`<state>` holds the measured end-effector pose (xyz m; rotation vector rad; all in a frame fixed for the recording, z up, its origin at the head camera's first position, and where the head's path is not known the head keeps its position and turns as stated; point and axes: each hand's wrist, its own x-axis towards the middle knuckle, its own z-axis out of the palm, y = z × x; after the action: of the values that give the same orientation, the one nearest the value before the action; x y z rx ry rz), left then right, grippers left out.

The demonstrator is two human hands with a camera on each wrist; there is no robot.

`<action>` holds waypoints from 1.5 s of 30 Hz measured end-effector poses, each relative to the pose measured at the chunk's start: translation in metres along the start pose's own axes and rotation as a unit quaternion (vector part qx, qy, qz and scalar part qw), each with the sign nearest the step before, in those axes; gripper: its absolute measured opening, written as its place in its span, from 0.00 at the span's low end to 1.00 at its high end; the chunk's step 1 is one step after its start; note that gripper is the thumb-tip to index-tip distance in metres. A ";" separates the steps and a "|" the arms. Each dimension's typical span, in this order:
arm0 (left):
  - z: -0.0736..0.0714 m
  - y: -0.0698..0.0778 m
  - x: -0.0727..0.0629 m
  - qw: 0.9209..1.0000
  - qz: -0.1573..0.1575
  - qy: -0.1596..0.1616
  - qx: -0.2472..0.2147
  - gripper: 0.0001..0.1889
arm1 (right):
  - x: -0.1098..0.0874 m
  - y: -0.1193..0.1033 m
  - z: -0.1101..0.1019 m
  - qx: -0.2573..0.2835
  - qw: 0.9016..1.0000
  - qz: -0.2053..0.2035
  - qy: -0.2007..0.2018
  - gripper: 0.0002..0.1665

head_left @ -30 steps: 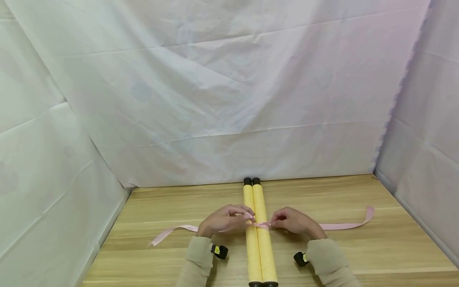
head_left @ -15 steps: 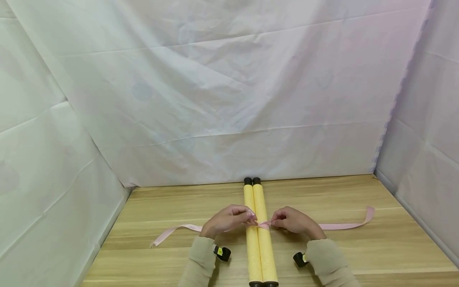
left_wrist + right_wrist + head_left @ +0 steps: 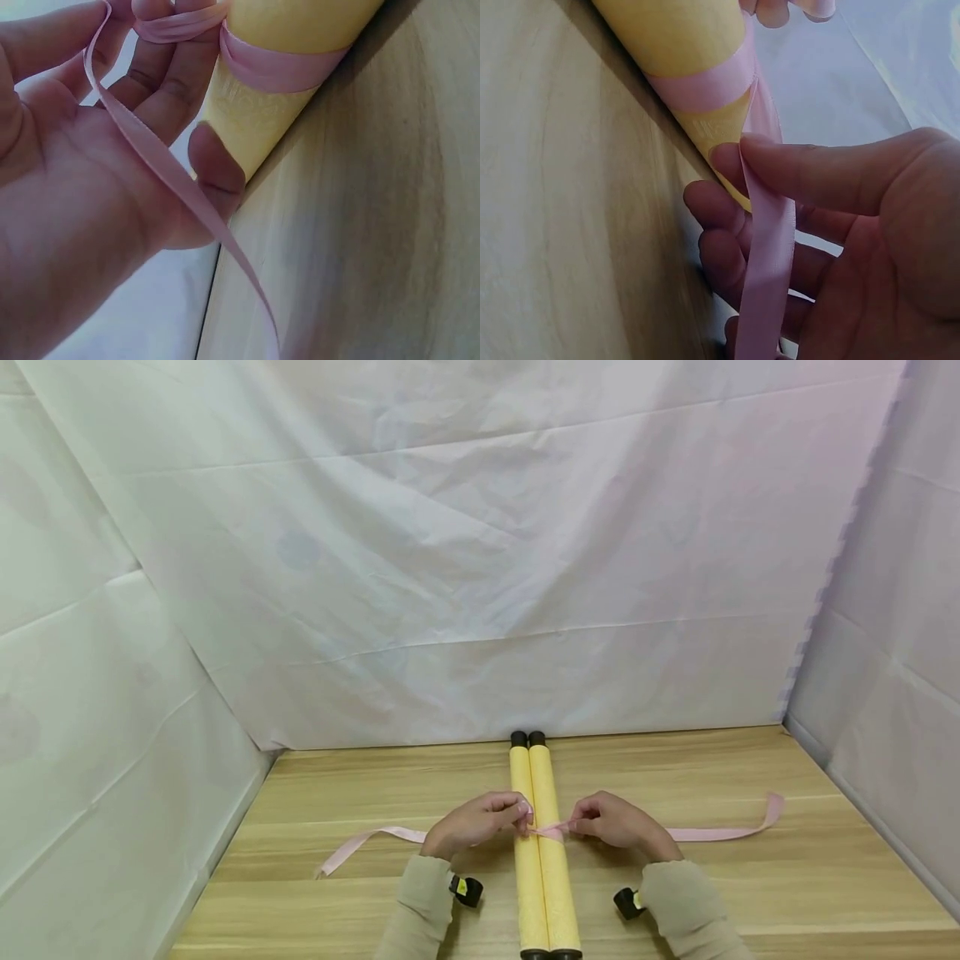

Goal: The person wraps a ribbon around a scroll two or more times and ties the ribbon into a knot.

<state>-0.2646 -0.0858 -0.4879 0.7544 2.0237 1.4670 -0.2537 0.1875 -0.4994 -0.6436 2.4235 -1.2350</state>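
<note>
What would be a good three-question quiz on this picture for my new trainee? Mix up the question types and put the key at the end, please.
1. How many yellow rolls lie on the table?

2. Multiple choice: what is the right hand pinching? A, a black cap; B, the ribbon; C, the table.

3. True or false: a wide gap separates the yellow rolls.

Key: 1, two. 2, B. 3, false; they lie side by side, close together.
</note>
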 end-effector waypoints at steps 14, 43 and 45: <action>0.002 -0.001 0.001 1.000 0.013 -0.011 0.016 0.17 | -0.002 0.007 -0.006 -0.001 1.000 -0.016 -0.020 0.12; 0.007 0.003 0.006 0.999 -0.015 -0.026 -0.033 0.16 | -0.040 0.026 -0.043 -0.036 0.998 -0.006 -0.058 0.16; 0.007 0.003 0.006 0.999 -0.016 -0.027 -0.032 0.16 | -0.048 0.030 -0.051 -0.038 0.997 -0.014 -0.063 0.14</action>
<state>-0.2635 -0.0758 -0.4878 0.7239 1.9310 1.4712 -0.2461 0.2628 -0.4909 -0.7568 2.3740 -1.0846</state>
